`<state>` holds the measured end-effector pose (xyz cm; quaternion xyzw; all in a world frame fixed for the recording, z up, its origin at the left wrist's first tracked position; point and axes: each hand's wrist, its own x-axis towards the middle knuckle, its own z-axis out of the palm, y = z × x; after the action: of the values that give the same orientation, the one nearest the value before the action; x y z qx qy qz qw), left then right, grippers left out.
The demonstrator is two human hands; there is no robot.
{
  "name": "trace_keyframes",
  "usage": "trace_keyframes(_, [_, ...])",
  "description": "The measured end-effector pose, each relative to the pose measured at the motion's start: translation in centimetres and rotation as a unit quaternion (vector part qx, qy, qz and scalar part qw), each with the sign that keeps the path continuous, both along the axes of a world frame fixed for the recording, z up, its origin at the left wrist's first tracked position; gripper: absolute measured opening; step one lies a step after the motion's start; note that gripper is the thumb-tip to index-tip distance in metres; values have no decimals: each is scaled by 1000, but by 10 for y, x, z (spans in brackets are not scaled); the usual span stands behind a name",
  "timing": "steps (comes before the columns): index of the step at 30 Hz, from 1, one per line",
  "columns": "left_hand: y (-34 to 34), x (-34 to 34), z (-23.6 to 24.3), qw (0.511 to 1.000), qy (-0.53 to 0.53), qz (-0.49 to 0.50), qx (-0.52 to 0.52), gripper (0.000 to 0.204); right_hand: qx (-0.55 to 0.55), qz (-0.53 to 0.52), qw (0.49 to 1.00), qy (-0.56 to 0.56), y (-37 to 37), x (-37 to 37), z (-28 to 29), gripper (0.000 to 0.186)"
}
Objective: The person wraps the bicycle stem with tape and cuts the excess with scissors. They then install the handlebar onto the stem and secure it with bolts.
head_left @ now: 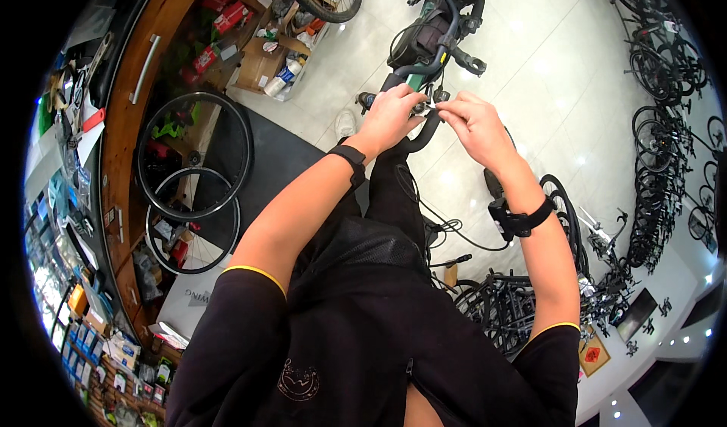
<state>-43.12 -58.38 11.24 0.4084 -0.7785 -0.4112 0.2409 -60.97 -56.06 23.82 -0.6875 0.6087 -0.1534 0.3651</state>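
In front of me is a bicycle with a dark handlebar (432, 133) that curves below my fingers. My left hand (388, 120) is bent over a small metallic part on the bar, thumb and fingertips close together around it. From the other side, my right hand (475, 126) pinches with thumb and forefinger beside that part. Whatever is between the fingertips is too small to name. A dark bag (429, 34) and blue-grey tubing sit farther along the bicycle. Both wrists wear black straps.
Two wheel rims (244, 135) lean by a wooden cabinet (130, 162) at left. A cardboard box (261, 67) of parts stands beyond them. Black cables (454, 234) hang right of my legs. Rows of bicycles (655, 147) line the right side. Tools and packages crowd the far left bench.
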Motion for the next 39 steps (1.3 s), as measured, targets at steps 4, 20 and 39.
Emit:
trace_keyframes(4, [0, 1, -5, 1000, -12, -15, -4, 31, -37, 99, 993, 46, -3, 1, -2, 21])
trace_keyframes(20, [-8, -11, -5, 998, -3, 14, -59, 20, 59, -142, 982, -107, 18, 15, -9, 42])
trace_keyframes(39, [-3, -15, 11, 643, 205, 137, 725, 22, -126, 130, 976, 117, 18, 7, -19, 12])
